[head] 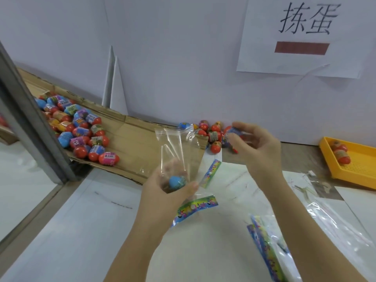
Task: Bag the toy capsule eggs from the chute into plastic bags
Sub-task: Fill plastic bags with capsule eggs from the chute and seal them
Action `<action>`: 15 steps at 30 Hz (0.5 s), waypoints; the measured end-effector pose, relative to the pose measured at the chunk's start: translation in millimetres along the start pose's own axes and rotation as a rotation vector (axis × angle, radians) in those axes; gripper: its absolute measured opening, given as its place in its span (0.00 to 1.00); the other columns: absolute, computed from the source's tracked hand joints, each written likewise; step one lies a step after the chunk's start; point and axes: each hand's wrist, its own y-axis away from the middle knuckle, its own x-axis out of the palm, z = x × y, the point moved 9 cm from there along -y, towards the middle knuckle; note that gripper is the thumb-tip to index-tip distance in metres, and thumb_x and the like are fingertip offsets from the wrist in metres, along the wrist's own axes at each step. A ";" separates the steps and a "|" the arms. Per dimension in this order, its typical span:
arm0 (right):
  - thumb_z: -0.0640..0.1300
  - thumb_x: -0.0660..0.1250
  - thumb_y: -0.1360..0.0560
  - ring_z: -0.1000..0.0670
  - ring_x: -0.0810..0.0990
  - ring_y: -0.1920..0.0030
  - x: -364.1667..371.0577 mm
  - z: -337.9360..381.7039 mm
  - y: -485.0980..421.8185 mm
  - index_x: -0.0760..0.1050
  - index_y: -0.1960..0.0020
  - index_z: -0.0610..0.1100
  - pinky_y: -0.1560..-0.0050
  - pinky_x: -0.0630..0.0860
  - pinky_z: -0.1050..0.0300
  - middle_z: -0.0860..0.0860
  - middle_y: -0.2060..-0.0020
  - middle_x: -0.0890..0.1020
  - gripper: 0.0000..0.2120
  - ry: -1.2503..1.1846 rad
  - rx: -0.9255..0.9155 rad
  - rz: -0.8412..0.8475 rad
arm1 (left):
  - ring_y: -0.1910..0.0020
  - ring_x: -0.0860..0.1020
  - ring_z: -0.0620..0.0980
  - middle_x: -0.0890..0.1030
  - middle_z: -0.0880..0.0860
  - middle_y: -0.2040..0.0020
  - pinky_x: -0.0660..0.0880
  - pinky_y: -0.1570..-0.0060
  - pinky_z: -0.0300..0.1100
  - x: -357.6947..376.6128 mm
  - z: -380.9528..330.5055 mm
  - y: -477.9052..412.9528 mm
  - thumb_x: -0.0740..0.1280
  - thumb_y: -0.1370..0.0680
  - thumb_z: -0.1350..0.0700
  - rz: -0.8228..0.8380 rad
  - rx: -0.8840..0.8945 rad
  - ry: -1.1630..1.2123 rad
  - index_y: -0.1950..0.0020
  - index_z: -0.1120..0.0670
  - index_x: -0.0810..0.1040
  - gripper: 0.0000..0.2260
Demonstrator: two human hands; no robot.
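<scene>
My left hand (162, 188) grips the bottom of a clear plastic bag (179, 147) held upright, with a blue capsule egg (176, 182) inside at its base. My right hand (256, 145) holds a capsule egg (232, 133) with a blue and red wrapper, just right of the bag's open top. A cardboard chute (140, 143) slopes down from the left, carrying several red and blue eggs (81, 129). More eggs (213, 133) lie piled at the chute's lower end against the wall.
A yellow tray (354, 165) at the right holds two red eggs. Spare bags with colourful header cards (195, 208) lie on the white table, with a stack (270, 255) at lower right. A grey metal post (26, 110) stands at left. A paper sign (305, 33) hangs on the wall.
</scene>
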 end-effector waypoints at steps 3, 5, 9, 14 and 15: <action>0.39 0.70 0.31 0.58 0.80 0.61 14.0 47.4 14.1 0.82 0.51 0.52 0.58 0.76 0.65 0.52 0.55 0.80 0.12 -0.180 -0.094 0.189 | 0.57 0.85 0.46 0.85 0.43 0.53 0.80 0.62 0.36 11.1 -2.9 5.6 0.79 0.35 0.64 0.080 0.054 -0.103 0.50 0.39 0.81 0.23; 0.40 0.71 0.31 0.57 0.80 0.58 21.6 62.2 21.7 0.80 0.48 0.54 0.55 0.77 0.63 0.51 0.52 0.79 0.14 -0.077 -0.144 0.289 | 0.55 0.84 0.43 0.84 0.39 0.51 0.79 0.61 0.33 18.3 -4.5 9.7 0.80 0.35 0.63 0.128 0.077 -0.154 0.50 0.38 0.81 0.23; 0.42 0.76 0.32 0.59 0.80 0.58 25.7 67.7 28.7 0.77 0.49 0.54 0.53 0.74 0.67 0.58 0.58 0.82 0.15 0.211 -0.222 0.364 | 0.54 0.84 0.45 0.84 0.40 0.49 0.79 0.58 0.34 30.0 -5.3 16.6 0.80 0.36 0.65 0.220 0.094 -0.207 0.45 0.40 0.80 0.27; 0.49 0.70 0.26 0.55 0.76 0.52 28.0 68.2 33.6 0.82 0.53 0.57 0.42 0.68 0.51 0.62 0.58 0.81 0.04 0.499 -0.265 0.520 | 0.55 0.85 0.50 0.85 0.45 0.48 0.81 0.58 0.40 37.5 -7.8 21.3 0.82 0.37 0.60 0.292 0.084 -0.207 0.42 0.44 0.81 0.27; 0.52 0.68 0.25 0.57 0.74 0.49 29.1 68.3 34.7 0.82 0.53 0.58 0.39 0.63 0.51 0.64 0.57 0.81 0.04 0.554 -0.273 0.549 | 0.56 0.85 0.51 0.85 0.46 0.48 0.81 0.58 0.42 38.3 -7.2 20.8 0.83 0.39 0.58 0.302 0.065 -0.193 0.43 0.45 0.81 0.27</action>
